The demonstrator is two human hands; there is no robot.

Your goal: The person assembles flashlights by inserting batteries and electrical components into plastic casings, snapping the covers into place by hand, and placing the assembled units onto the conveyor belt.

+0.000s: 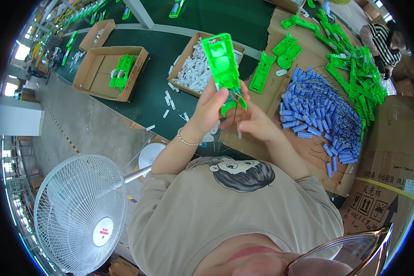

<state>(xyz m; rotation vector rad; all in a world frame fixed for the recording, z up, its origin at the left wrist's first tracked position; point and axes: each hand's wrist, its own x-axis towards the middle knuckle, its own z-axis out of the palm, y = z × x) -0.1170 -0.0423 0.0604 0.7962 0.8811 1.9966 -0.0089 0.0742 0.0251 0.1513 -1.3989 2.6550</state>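
Observation:
My left hand [209, 106] grips a bright green plastic housing [219, 57], held up in front of my chest. Its upper end has moulded hollows. A small green circuit board [230, 94] with thin orange and dark wires [240, 100] sits in its lower part. My right hand [258, 123] is closed in at the lower end, beside the wires. Its fingers are partly hidden and blurred, and a small pale piece [239, 134] shows below them; I cannot make out what they hold.
A cardboard box of small white parts [195, 69] stands behind my hands. To the left, a shallow box [94, 69] holds green housings. At right are blue cylindrical cells [315, 106], piled green housings [354, 78] and a tall carton [393, 138]. A white fan [80, 211] stands at lower left.

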